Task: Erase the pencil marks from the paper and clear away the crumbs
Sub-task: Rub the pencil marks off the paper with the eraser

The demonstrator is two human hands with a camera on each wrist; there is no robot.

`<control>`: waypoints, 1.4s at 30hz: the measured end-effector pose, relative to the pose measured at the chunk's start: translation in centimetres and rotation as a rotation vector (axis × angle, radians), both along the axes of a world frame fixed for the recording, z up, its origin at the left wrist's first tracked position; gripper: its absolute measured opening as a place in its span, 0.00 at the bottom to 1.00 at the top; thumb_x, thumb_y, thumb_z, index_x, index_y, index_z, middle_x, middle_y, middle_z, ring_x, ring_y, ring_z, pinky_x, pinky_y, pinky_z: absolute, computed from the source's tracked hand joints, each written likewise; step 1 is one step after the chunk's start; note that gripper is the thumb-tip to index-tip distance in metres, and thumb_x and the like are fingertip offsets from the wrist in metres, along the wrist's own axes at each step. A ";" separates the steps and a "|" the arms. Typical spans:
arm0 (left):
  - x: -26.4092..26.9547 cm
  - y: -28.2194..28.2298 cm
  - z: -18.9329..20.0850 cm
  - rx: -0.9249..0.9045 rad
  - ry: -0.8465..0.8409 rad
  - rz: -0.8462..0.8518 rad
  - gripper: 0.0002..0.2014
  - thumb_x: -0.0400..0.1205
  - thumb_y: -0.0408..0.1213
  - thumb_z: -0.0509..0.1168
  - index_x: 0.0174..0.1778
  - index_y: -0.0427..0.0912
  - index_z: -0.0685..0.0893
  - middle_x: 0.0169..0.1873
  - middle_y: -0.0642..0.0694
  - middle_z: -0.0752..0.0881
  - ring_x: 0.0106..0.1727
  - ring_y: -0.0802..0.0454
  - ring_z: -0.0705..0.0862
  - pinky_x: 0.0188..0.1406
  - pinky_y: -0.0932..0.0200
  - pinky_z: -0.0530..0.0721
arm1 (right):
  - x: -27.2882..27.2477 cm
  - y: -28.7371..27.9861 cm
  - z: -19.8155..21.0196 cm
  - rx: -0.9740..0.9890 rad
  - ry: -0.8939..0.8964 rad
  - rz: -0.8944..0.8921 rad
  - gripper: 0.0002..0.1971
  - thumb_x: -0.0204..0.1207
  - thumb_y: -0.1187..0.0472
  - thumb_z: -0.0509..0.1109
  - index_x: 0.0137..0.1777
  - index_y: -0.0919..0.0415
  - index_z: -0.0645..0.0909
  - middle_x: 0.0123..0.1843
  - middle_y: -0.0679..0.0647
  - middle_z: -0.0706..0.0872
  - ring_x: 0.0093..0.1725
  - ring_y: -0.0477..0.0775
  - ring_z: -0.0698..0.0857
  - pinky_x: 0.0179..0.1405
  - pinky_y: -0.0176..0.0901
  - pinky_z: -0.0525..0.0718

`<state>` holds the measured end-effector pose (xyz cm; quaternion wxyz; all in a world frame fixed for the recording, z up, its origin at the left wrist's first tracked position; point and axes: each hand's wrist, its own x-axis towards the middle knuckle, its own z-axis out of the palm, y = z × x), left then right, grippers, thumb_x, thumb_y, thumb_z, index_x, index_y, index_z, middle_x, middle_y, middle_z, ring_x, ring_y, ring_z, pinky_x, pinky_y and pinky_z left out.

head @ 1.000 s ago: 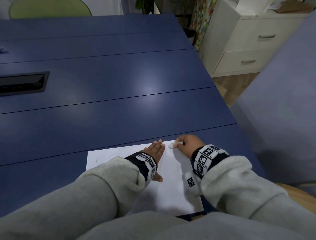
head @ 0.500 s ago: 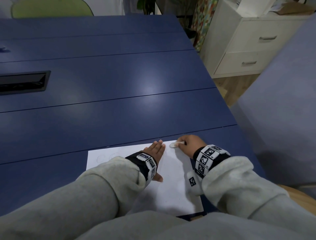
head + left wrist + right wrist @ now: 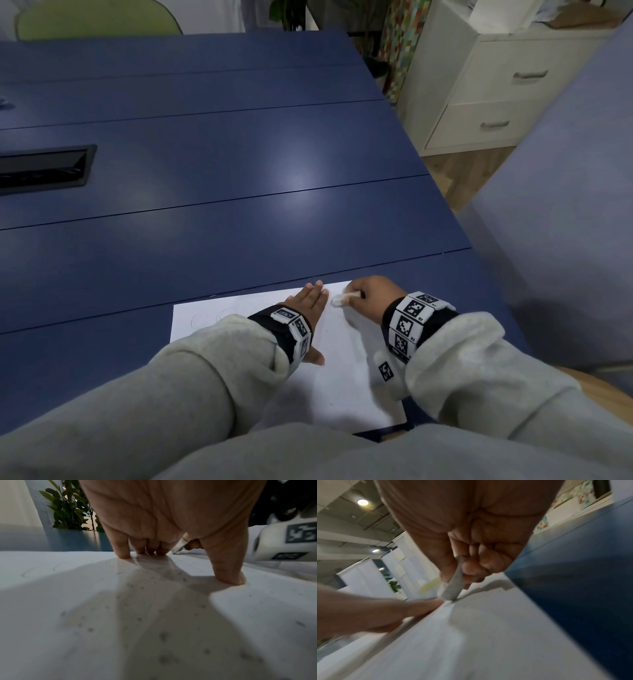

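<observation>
right hand (image 3: 371,297) pinches eraser (image 3: 339,299), tip on paper (image 3: 346,383) | left hand (image 3: 308,301) flat, pinning beside | thin sheet likely buckles

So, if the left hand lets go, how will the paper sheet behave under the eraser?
The paper looks thin and light, so it would probably slide or wrinkle. The left hand presses it flat while the right hand rubs the eraser near its far edge.

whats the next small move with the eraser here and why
Probably slide the left hand leftward and bring the eraser after it: the right hand rubs near the far right corner of the paper, while faint pencil circles remain at the far left. Crumbs can wait.
</observation>
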<state>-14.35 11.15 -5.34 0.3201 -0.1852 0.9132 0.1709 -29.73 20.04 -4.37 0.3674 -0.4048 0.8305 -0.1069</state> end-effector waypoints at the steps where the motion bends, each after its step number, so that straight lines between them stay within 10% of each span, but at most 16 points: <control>1: 0.0 0.0 0.0 -0.002 -0.001 -0.001 0.60 0.74 0.58 0.72 0.83 0.40 0.33 0.83 0.44 0.31 0.83 0.47 0.33 0.82 0.48 0.44 | -0.5 0.0 0.1 -0.016 0.014 -0.043 0.16 0.77 0.45 0.69 0.56 0.55 0.85 0.54 0.51 0.87 0.56 0.52 0.83 0.51 0.38 0.75; 42: 0.0 0.1 0.1 -0.015 -0.017 -0.020 0.59 0.75 0.59 0.71 0.83 0.39 0.32 0.82 0.43 0.31 0.84 0.46 0.33 0.82 0.47 0.45 | -0.2 0.9 0.5 0.011 -0.030 -0.016 0.17 0.76 0.43 0.69 0.51 0.58 0.86 0.48 0.52 0.87 0.51 0.53 0.84 0.49 0.41 0.78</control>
